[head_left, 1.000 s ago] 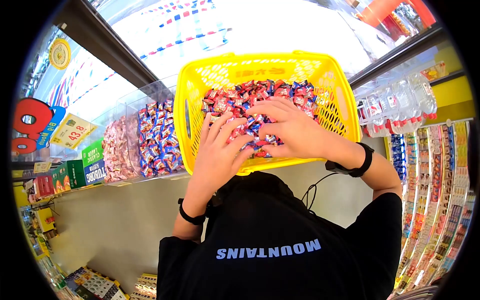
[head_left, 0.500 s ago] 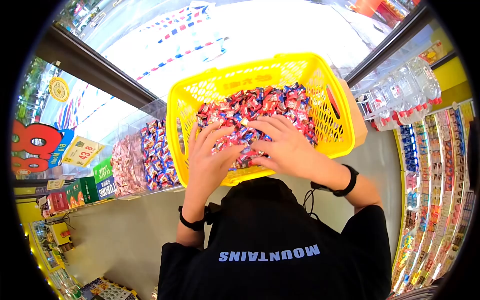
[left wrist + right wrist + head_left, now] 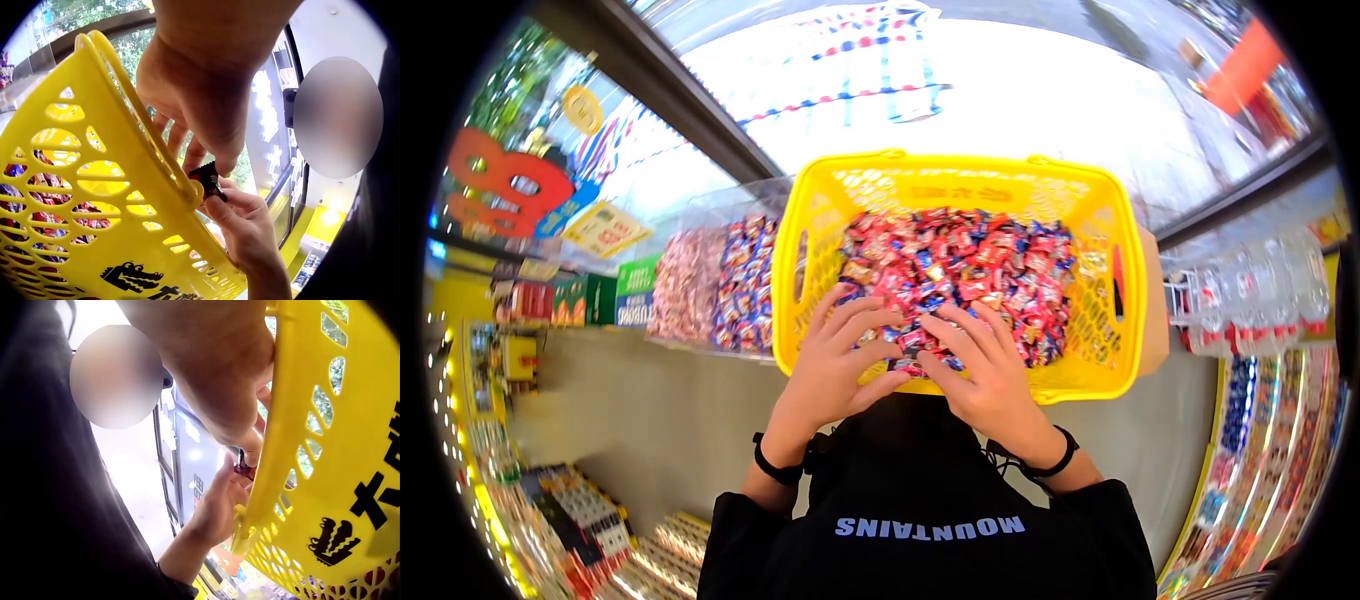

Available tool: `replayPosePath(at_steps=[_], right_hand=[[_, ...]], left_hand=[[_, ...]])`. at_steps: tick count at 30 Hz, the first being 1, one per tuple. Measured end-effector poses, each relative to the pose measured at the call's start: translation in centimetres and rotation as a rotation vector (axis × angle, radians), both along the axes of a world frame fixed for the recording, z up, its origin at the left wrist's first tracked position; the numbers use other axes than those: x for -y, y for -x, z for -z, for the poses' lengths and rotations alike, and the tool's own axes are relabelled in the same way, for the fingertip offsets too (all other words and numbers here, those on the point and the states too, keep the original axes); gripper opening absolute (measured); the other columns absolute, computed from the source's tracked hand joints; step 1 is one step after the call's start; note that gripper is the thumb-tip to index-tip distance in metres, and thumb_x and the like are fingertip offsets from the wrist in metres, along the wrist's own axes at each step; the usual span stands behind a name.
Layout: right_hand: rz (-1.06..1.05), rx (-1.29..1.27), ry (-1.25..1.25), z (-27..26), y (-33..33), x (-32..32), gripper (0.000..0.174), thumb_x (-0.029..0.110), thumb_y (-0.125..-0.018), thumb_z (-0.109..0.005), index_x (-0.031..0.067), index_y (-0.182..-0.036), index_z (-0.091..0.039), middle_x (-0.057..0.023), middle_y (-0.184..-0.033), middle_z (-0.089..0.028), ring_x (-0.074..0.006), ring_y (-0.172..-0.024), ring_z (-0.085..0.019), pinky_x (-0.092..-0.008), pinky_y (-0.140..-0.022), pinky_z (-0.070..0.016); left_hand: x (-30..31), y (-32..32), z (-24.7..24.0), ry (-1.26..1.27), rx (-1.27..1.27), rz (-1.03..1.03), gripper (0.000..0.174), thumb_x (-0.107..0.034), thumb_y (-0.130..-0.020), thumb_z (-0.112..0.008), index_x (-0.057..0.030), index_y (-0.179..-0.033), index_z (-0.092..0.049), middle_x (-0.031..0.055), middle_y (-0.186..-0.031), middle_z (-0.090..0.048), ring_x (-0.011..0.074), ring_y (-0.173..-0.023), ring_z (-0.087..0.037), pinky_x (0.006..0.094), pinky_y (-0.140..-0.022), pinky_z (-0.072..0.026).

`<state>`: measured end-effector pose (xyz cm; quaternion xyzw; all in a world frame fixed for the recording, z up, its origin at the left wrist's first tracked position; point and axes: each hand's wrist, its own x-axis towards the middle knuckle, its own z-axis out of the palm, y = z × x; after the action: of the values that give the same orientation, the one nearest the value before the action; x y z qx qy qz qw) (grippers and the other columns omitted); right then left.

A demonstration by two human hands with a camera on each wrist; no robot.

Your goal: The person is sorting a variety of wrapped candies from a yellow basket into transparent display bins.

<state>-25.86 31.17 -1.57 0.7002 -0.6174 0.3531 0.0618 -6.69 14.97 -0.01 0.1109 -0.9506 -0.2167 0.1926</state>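
Observation:
A yellow basket (image 3: 1090, 388) stands in front of the person, heaped with red and blue wrapped candies (image 3: 970, 255). Both hands meet over its near rim. In the left wrist view a dark wrapped candy (image 3: 209, 180) sits between the fingertips of the two hands. The right hand (image 3: 990, 385) pinches its lower end between thumb and forefinger. At the candy's other end, the left hand (image 3: 830, 365) holds it with thumb and fingertips. The right wrist view shows part of this candy (image 3: 242, 470), with the basket wall hiding some fingers.
Left of the basket, clear bins hold pink-wrapped candies (image 3: 687, 285) and blue-and-red ones (image 3: 745, 280), with drink cartons (image 3: 635, 285) beyond. Bottled water (image 3: 1250, 290) stands at right, above stocked shelves (image 3: 1260, 440). A window lies behind the basket.
The head view has shifted, so the basket sits lower and further right in it. The right hand has turned, fingers pointing more forward, and its forearm is closer to the body.

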Motion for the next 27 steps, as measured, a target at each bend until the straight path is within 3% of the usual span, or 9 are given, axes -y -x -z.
replayPosePath(at_steps=[10, 16, 27], right_hand=[[-0.054, -0.059, -0.012, -0.3, -4.0, 3.6, 0.023, 0.014, -0.087, -0.077, 0.0084, -0.109, -0.08, -0.0148, -0.143, -0.067, -0.0357, -0.137, -0.061, -0.0591, -0.119, -0.0442], [-0.089, 0.013, -0.13, -1.7, -9.7, 7.6, 0.042, 0.025, -0.079, -0.09, 0.009, -0.116, -0.077, -0.016, -0.147, -0.063, -0.0389, -0.139, -0.059, -0.0615, -0.119, -0.0426], [0.045, -0.044, -0.169, -1.4, -22.4, 16.7, 0.038, 0.025, -0.077, -0.091, 0.0091, -0.106, -0.074, -0.0145, -0.149, -0.063, -0.0375, -0.142, -0.057, -0.0609, -0.12, -0.0415]], left_hand=[[1.1, -5.9, -0.4, -0.015, -0.011, -0.128, 0.029, -0.034, -0.083, -0.09, -0.0178, -0.102, -0.075, 0.0, -0.133, -0.07, 0.0299, -0.142, -0.059, 0.0626, -0.128, -0.0331], [5.6, -11.9, 1.3, 0.02, -0.136, -0.066, 0.04, -0.037, -0.08, -0.094, -0.0184, -0.111, -0.076, -0.0004, -0.134, -0.07, 0.0285, -0.14, -0.06, 0.0651, -0.129, -0.0322], [15.3, -22.9, 3.6, 0.097, -0.238, -0.117, 0.038, -0.04, -0.074, -0.095, -0.0184, -0.102, -0.08, -0.0001, -0.129, -0.072, 0.0303, -0.137, -0.061, 0.0676, -0.126, -0.034]])
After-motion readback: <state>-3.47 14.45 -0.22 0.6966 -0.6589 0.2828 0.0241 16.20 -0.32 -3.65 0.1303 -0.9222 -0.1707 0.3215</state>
